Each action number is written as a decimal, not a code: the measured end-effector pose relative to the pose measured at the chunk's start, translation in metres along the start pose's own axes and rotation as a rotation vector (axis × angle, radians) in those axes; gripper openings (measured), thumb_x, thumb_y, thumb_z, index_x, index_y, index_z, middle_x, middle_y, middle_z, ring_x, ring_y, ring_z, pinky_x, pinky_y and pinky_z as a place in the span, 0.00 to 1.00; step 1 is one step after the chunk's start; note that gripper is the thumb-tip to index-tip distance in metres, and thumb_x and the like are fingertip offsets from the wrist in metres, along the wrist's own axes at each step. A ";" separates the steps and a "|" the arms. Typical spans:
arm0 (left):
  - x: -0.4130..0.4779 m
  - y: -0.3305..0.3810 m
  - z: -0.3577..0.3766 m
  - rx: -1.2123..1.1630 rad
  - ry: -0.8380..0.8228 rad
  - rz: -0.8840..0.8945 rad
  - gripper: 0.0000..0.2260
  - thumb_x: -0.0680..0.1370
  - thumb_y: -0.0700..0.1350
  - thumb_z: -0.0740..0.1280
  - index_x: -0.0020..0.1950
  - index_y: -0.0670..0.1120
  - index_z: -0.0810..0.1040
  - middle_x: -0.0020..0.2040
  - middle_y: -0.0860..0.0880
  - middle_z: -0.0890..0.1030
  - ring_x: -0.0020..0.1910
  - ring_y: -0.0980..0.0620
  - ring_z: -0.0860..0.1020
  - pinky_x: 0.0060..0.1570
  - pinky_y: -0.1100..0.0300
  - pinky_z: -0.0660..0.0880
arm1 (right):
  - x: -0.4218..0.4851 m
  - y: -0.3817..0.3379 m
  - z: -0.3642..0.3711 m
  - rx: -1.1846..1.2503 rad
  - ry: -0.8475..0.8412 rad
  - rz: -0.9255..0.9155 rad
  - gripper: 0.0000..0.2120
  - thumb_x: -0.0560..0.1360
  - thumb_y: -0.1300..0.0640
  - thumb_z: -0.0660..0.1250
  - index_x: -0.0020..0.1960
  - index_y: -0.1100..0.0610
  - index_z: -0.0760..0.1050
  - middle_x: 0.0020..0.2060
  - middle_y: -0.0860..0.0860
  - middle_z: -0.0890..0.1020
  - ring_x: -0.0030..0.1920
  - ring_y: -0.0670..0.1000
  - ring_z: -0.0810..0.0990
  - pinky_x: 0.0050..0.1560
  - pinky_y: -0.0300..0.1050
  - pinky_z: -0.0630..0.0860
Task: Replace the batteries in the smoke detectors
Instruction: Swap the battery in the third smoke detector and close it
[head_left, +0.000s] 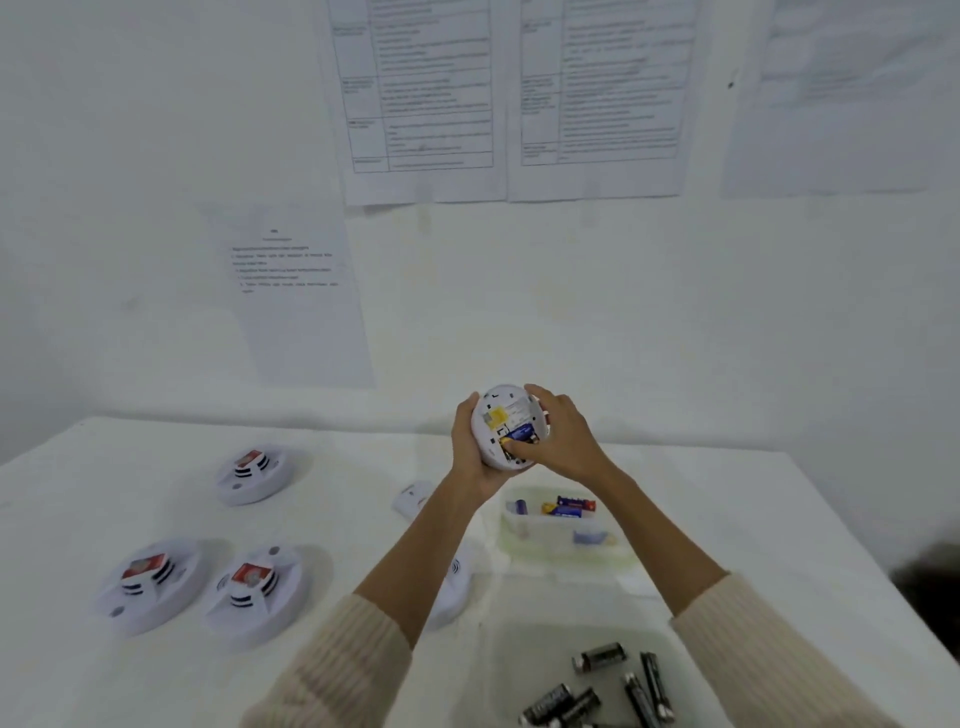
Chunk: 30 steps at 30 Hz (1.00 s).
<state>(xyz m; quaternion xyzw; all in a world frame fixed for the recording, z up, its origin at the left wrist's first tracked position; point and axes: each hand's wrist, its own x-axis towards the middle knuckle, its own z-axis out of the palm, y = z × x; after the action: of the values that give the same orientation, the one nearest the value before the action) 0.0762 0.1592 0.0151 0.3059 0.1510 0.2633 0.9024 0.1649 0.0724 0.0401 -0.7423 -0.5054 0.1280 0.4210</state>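
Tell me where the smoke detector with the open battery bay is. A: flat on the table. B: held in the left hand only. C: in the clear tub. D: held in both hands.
D: the left hand cups the smoke detector on one side, the right hand grips the other, thumb on the blue battery.

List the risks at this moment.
The smoke detector is held in the air by the left hand while the right hand thumbs the blue battery in: it might slip and drop. Polarity cannot be read here; the battery may sit reversed. Black batteries lie nearby and could get mixed in.
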 end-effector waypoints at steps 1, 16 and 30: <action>0.001 -0.003 0.000 0.011 -0.002 -0.002 0.29 0.78 0.61 0.51 0.43 0.44 0.86 0.46 0.43 0.82 0.48 0.45 0.78 0.48 0.52 0.77 | -0.002 0.003 0.000 0.000 -0.003 0.007 0.39 0.68 0.53 0.74 0.73 0.53 0.58 0.63 0.57 0.67 0.63 0.54 0.70 0.57 0.40 0.67; 0.006 -0.016 -0.002 0.373 0.041 0.073 0.21 0.80 0.57 0.52 0.50 0.46 0.80 0.44 0.47 0.83 0.45 0.49 0.79 0.46 0.55 0.75 | -0.006 0.019 0.004 -0.010 -0.013 0.007 0.38 0.61 0.54 0.71 0.69 0.53 0.60 0.56 0.53 0.69 0.56 0.50 0.70 0.51 0.42 0.71; 0.010 -0.022 0.006 0.475 0.068 0.095 0.19 0.80 0.57 0.55 0.56 0.44 0.76 0.52 0.45 0.78 0.49 0.49 0.77 0.49 0.56 0.74 | -0.007 0.034 -0.002 0.111 -0.050 -0.024 0.42 0.67 0.59 0.74 0.73 0.53 0.54 0.60 0.51 0.66 0.62 0.50 0.67 0.62 0.48 0.71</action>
<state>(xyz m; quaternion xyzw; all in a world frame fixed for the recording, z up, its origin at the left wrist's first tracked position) 0.0957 0.1473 0.0046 0.5073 0.2245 0.2729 0.7860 0.1842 0.0612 0.0141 -0.7082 -0.5167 0.1691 0.4504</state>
